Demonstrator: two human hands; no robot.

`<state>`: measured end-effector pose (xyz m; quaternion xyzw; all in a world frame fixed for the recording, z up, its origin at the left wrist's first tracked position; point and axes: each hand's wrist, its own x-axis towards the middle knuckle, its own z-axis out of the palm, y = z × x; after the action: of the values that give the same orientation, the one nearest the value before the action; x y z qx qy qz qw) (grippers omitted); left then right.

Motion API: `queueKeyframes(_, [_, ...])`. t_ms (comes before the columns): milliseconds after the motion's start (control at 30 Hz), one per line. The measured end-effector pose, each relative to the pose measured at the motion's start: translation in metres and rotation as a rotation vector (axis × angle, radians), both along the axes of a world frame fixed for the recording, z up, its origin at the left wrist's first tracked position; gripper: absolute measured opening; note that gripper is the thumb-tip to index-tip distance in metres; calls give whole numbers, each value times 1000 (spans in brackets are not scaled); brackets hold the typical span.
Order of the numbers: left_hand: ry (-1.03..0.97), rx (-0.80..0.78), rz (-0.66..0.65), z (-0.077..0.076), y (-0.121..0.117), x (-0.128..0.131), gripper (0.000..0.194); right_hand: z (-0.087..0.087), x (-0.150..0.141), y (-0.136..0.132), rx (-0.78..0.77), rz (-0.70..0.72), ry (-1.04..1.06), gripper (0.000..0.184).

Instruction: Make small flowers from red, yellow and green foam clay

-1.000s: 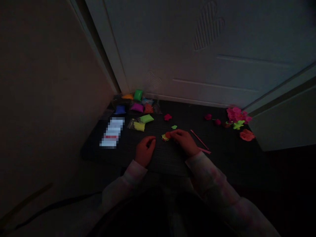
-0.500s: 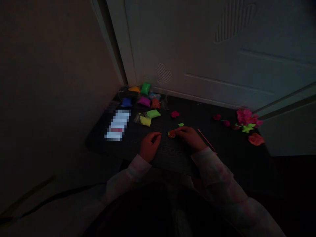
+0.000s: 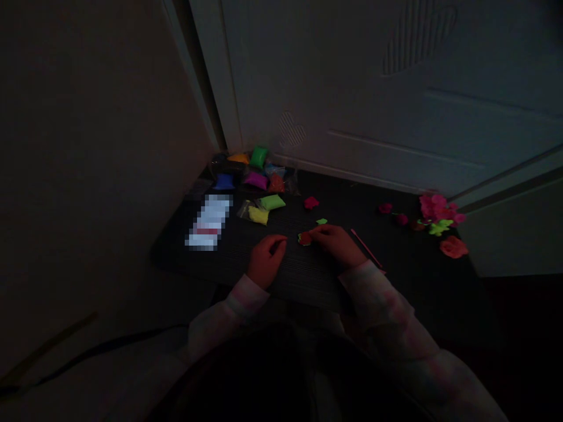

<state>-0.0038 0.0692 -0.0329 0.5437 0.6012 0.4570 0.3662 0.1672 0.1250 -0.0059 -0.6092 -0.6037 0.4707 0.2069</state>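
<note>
The scene is very dark. My right hand (image 3: 338,245) rests on the dark table (image 3: 396,275), its fingertips pinched on a small red and yellow-green clay piece (image 3: 305,238). My left hand (image 3: 265,259) lies a little to the left of that piece, fingers curled inward; nothing shows in them. A small green clay scrap (image 3: 322,221) lies just behind the right hand. A thin pink stick (image 3: 366,248) lies to the right of my right hand.
Several coloured clay packets (image 3: 257,179) sit at the table's back left, by a white card (image 3: 209,221). A red clay lump (image 3: 311,203) lies mid-table. Pink and orange clay flowers (image 3: 440,218) sit at the far right. A pale door (image 3: 373,88) stands behind.
The view shifted since one second ago, so everything sits further right and higher. My right fingertips have closed in on the clay piece. The left hand has barely moved.
</note>
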Motion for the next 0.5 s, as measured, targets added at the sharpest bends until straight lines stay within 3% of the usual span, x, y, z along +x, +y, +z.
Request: queueKeyframes(500, [10, 1, -2, 2, 0, 0, 15, -3, -2, 0, 62, -17, -37, 21])
